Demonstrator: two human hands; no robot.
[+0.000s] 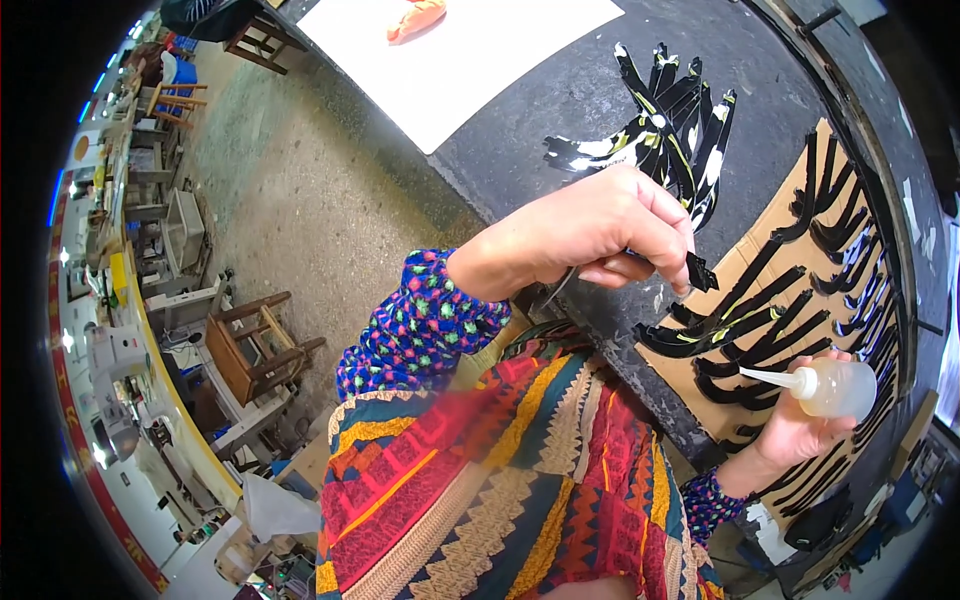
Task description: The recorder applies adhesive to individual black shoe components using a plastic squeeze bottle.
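My left hand [610,228] pinches a narrow black strip [702,272] between thumb and fingertips, above the front edge of the dark table. A short dark end also shows below the palm; whether it belongs to the same strip I cannot make out. In my right hand [795,435] is a translucent squeeze bottle [842,389] with a long thin nozzle, tilted so the nozzle points left. Beyond my left hand lies a pile of black strips [680,125] with white and yellow-green markings. Between my hands, several curved black pieces [745,320] rest on brown cardboard [690,388].
The dark worktable [520,125] carries a white sheet [440,95] with an orange object [417,18] on it. A raised black rail [880,170] edges the table's right side. On the floor to the left stands a wooden stool [255,345], near benches with equipment.
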